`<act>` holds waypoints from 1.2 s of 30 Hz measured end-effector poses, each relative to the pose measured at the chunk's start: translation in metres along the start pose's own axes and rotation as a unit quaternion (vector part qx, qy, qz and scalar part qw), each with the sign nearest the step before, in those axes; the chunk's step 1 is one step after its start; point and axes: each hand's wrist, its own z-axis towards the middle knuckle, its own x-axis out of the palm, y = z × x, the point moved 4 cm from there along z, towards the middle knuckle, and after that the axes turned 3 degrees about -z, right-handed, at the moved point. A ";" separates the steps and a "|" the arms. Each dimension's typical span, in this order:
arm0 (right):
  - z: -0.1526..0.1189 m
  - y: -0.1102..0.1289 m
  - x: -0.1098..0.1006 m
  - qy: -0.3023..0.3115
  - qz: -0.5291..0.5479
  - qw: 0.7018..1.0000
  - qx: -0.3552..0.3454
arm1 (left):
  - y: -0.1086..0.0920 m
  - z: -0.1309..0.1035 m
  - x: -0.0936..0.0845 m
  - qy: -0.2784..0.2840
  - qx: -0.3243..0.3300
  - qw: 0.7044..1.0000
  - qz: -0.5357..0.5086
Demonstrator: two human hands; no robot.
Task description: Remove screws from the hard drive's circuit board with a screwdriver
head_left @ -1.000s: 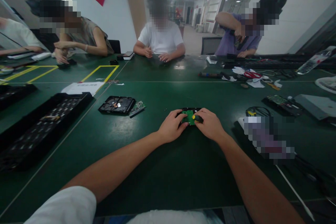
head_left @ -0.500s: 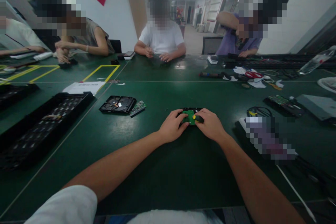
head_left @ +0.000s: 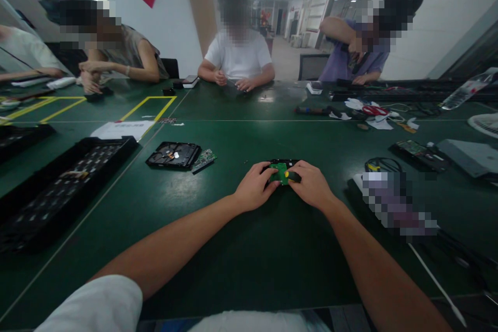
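Observation:
A black hard drive (head_left: 290, 164) with a green circuit board (head_left: 279, 173) on its upper face lies on the table in front of me. My left hand (head_left: 254, 185) grips its left side, with fingers over the far edge and the thumb by the near edge. In my right hand (head_left: 313, 185) is a screwdriver (head_left: 292, 176) with a black and yellow handle, held at the right part of the board. The screwdriver's tip is hidden from me. To the left rests a second black drive (head_left: 174, 155), and a loose green circuit board (head_left: 206, 158) lies beside it.
A long black tray (head_left: 70, 187) occupies the left side. At right are a white-edged object with a blurred face (head_left: 392, 205), another drive (head_left: 419, 154), a grey box (head_left: 469, 154) and cables (head_left: 383, 165). Several people sit across the green table (head_left: 233, 249).

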 end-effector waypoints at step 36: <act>-0.004 0.008 -0.001 0.026 -0.052 0.998 -0.008 | 0.003 0.000 0.003 -0.002 0.003 1.000 0.001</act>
